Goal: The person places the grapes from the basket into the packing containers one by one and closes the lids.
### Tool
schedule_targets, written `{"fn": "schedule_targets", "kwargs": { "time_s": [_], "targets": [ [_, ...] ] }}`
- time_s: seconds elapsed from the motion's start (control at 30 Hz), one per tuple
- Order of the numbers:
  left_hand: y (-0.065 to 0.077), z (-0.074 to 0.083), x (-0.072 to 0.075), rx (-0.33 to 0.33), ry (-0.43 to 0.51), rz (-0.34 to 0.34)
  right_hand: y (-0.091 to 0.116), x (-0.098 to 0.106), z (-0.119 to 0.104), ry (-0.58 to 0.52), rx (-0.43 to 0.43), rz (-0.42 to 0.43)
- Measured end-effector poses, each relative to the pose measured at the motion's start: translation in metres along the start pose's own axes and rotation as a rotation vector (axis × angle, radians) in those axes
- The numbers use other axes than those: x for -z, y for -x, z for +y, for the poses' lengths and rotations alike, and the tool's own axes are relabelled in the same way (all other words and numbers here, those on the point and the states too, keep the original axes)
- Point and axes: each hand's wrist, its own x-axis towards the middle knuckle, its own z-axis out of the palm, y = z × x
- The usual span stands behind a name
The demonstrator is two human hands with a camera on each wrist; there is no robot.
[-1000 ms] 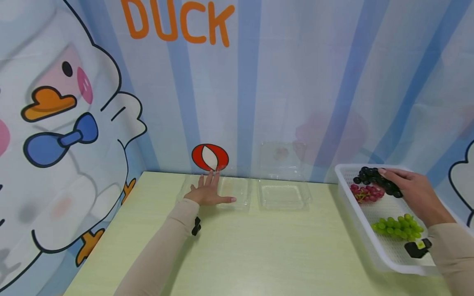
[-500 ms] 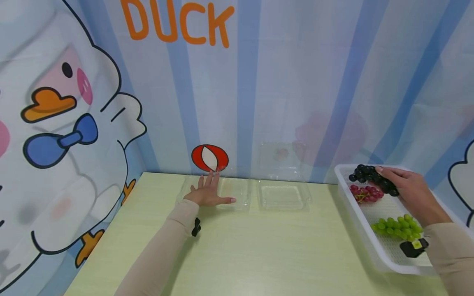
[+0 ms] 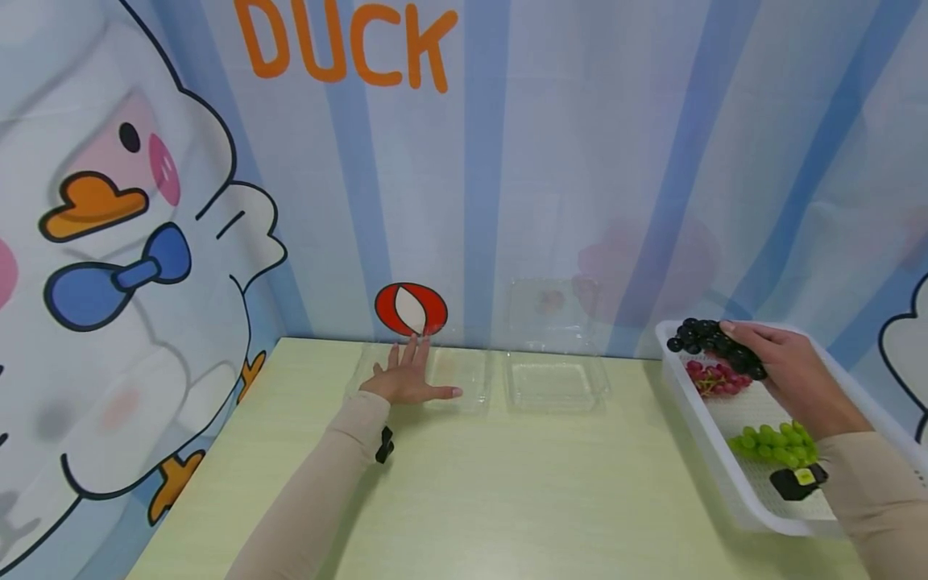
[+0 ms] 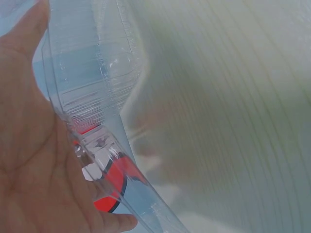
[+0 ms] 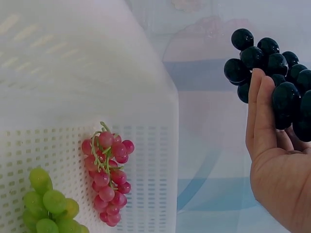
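Observation:
My right hand [image 3: 805,379] grips a bunch of black grapes [image 3: 714,342] above the far end of a white basket [image 3: 714,455]. In the right wrist view the fingers lie along the dark bunch [image 5: 277,65]. Below it in the basket lie a bunch of red grapes [image 3: 718,379] and, nearer, a bunch of green grapes [image 3: 772,445]. My left hand [image 3: 406,383], fingers spread, is at a clear plastic box [image 3: 464,379]. The left wrist view shows the palm against the box's transparent wall [image 4: 80,68]. Whether the fingers press it I cannot tell.
Another clear plastic box [image 3: 554,383] stands with its lid raised, between the left box and the basket. The pale table [image 3: 507,491] ends at the back against a duck-printed curtain [image 3: 551,145]. My sleeve covers the basket's near right part.
My right hand has moved a little left with the black grapes, toward the basket's far left corner. My left hand has stayed in place.

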Motion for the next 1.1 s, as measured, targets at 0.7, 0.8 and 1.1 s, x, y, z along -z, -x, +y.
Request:
{"fn": "schedule_targets", "kwargs": {
  "time_s": [0.7, 0.8, 1.1],
  "targets": [
    [-0.004, -0.002, 0.0, -0.012, -0.013, 0.004, -0.002, -0.017, -0.025, -0.102, -0.076, -0.059],
    [-0.001, -0.001, 0.001, -0.01, -0.014, 0.004, -0.006, -0.021, -0.028, -0.115, -0.117, -0.086],
    [-0.013, -0.009, -0.006, -0.005, 0.007, 0.005, -0.013, -0.033, -0.037, -0.232, -0.155, -0.11]
  ]
}}
